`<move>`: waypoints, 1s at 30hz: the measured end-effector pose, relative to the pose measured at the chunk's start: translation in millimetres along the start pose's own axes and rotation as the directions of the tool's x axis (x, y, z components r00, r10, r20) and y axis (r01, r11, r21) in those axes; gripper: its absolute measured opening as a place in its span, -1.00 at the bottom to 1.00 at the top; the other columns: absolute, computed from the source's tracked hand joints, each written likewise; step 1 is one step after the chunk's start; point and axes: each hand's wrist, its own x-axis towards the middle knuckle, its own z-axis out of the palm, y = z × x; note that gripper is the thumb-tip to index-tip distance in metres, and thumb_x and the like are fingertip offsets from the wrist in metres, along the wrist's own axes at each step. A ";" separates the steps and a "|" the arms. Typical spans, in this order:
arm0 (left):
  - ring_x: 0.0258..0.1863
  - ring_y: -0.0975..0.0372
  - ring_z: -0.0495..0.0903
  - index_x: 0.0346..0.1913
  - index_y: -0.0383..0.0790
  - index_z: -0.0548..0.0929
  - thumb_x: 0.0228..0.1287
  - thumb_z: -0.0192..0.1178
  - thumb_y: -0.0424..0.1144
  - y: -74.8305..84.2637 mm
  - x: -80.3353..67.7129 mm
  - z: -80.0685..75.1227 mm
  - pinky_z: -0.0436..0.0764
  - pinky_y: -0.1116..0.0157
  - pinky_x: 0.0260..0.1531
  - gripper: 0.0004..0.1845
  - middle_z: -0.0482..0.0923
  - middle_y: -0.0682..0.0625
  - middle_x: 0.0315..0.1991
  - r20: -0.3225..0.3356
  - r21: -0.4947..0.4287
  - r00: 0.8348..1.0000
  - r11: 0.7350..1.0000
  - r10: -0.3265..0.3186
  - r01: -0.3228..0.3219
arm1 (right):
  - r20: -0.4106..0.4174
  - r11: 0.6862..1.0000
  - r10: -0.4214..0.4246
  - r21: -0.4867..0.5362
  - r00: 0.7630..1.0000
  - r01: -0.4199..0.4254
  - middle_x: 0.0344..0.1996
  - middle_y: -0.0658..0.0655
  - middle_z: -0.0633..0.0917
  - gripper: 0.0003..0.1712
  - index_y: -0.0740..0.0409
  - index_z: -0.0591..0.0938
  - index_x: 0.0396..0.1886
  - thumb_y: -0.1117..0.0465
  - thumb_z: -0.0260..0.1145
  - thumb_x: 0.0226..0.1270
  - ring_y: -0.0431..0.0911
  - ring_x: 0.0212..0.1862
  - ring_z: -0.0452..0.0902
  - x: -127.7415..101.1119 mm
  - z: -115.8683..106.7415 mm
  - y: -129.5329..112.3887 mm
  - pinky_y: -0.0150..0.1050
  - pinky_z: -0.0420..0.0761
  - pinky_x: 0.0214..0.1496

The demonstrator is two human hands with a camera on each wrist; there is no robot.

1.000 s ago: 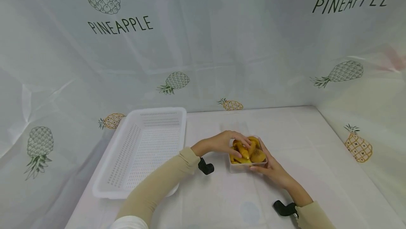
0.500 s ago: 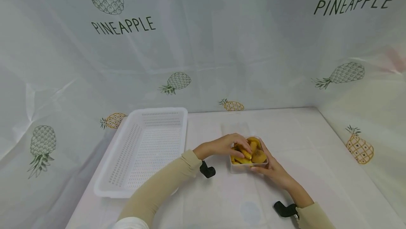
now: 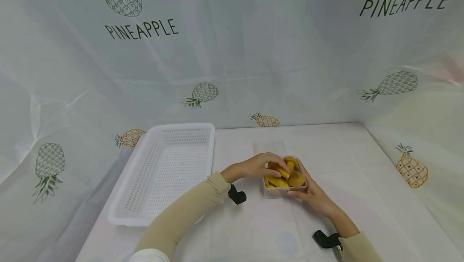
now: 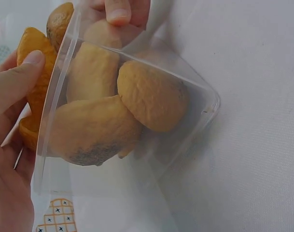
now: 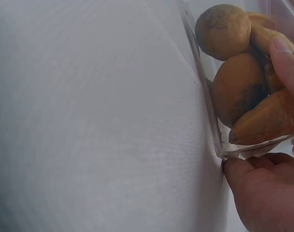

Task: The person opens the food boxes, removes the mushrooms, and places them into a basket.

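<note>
A clear plastic box (image 3: pixel 277 192) stands on the table, filled with several wrinkled yellow-orange pieces, some round and some long, with dark patches. They resemble mushrooms or fruit, and a round one (image 3: pixel 296 179) lies at the front right. Reaching over the box from the left, my left hand (image 3: pixel 259 166) pinches a long yellow-orange piece (image 3: pixel 282 172) at the top. In the left wrist view its thumb presses on this wrinkled piece (image 4: pixel 35 79) beside the box rim. My right hand (image 3: pixel 313 197) grips the right side of the box, its thumb at the front wall.
To the left lies a large white perforated basket (image 3: pixel 181 126), partly behind the left sleeve (image 3: pixel 188 205). A faint clear flat sheet (image 3: pixel 268 147) lies behind the box. Pineapple-printed cloth (image 3: pixel 232 52) hangs around the back and sides. Black wrist mounts (image 3: pixel 237 194) stick out from both arms.
The left hand's fingers have come together on the long piece and tilted it slightly. The right hand keeps its hold on the box. The view has shifted a little.
</note>
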 end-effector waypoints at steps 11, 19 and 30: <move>0.21 0.37 0.41 0.16 -0.18 0.64 0.45 0.19 -0.24 -1.3 -0.6 0.7 0.32 0.39 0.29 -0.71 0.59 0.04 0.17 -0.046 -0.007 0.998 0.999 -0.050 0.050 | 0.001 1.000 -0.014 -0.013 1.000 0.014 0.57 0.26 -0.35 0.22 -0.24 -0.33 0.62 0.28 0.37 0.37 0.40 0.45 -0.05 0.8 -0.8 0.7 -0.46 0.42 0.18; 0.19 0.39 0.46 0.19 -0.24 0.60 0.49 0.15 -0.29 1.4 1.9 -3.0 0.40 0.39 0.25 -0.70 0.58 -0.03 0.20 -0.079 -0.100 0.996 0.995 -0.040 0.032 | -0.009 0.999 -0.001 -0.047 1.000 0.000 0.57 0.25 -0.31 0.23 -0.23 -0.34 0.62 0.25 0.39 0.36 0.38 0.48 -0.12 -0.1 -1.3 0.2 -0.25 0.42 0.26; 0.09 0.33 0.51 0.21 -0.30 0.56 0.48 0.14 -0.37 5.4 3.9 -10.8 0.49 0.32 0.19 -0.69 0.57 -0.10 0.14 -0.167 -0.235 0.984 0.972 -0.062 0.021 | 0.000 0.999 -0.025 0.027 1.000 0.025 0.58 0.16 -0.34 0.22 -0.21 -0.32 0.63 0.32 0.37 0.36 0.32 0.48 -0.15 1.7 -0.5 0.6 -0.48 0.46 0.13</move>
